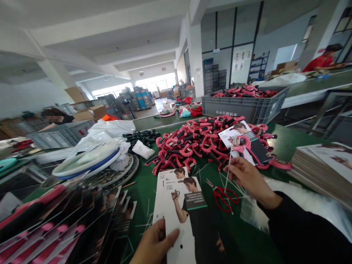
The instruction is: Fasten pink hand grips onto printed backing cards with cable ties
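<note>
My left hand grips the left edge of printed cards, which show a person holding a hand grip. My right hand pinches a thin white tie beside the pile. Red-handled scissors lie on the green table below my right hand, with loose white ties around them. Beyond the cards is a large pile of pink and black hand grips. Another printed card rests on that pile, with a pink grip on it.
Carded grips stand at the lower left, near round trays. A grey crate of grips stands behind the pile. Stacked cards and clear bags lie right. Two other people sit farther back, left and right.
</note>
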{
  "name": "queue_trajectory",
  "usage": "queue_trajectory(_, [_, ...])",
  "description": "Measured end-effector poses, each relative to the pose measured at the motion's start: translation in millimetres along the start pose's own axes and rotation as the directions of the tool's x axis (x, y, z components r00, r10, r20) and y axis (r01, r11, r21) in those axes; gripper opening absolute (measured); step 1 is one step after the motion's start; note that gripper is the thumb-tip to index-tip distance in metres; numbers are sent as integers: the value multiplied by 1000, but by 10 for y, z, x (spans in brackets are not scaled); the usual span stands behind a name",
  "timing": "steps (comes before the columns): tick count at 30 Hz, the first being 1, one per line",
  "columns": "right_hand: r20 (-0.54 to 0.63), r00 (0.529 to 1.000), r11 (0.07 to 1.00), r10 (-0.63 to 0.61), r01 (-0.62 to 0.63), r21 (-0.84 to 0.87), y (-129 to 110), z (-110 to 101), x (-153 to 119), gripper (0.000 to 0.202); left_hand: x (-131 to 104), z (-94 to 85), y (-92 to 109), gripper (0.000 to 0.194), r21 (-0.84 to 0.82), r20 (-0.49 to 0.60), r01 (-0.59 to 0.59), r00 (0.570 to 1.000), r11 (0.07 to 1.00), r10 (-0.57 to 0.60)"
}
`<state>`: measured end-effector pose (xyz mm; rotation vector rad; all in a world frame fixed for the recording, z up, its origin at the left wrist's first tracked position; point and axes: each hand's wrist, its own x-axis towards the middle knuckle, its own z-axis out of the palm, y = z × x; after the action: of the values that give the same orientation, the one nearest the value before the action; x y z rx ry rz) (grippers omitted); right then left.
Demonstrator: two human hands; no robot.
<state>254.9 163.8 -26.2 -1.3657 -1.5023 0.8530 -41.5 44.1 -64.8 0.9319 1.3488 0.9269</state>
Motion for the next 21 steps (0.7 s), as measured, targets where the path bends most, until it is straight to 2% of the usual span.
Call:
queue_trajectory(4, [64,998,944,8,-29,329,-243,401,-427,50,-108,123,18,59,-277,109,87,992,957,-59])
queue_trajectory(8, [93,995,893,44,-81,442,-297,684,-807,40,-254,183,-92,73,-456,132,54,991,888,7])
queue_trajectory(11, [72,996,893,50,-77,443,-305,773,-1010,35,-339,245,-147,93,-521,120,27,992,853,42])
queue_trajectory(15, [-43,998,927,-37,50,371,-308,814,-1181,26,-410,307,-167,118,-548,78,16,996,836,33])
queue_trajectory(18, [-80,987,956,-138,154,249,-307,816,-1269,16,-432,326,-207,119,-547,46,-10,998,837,42])
queue_trajectory(21, [-57,971,962,-232,238,137,-317,802,-1340,9,-435,335,-270,116,-507,-6,-74,997,859,82])
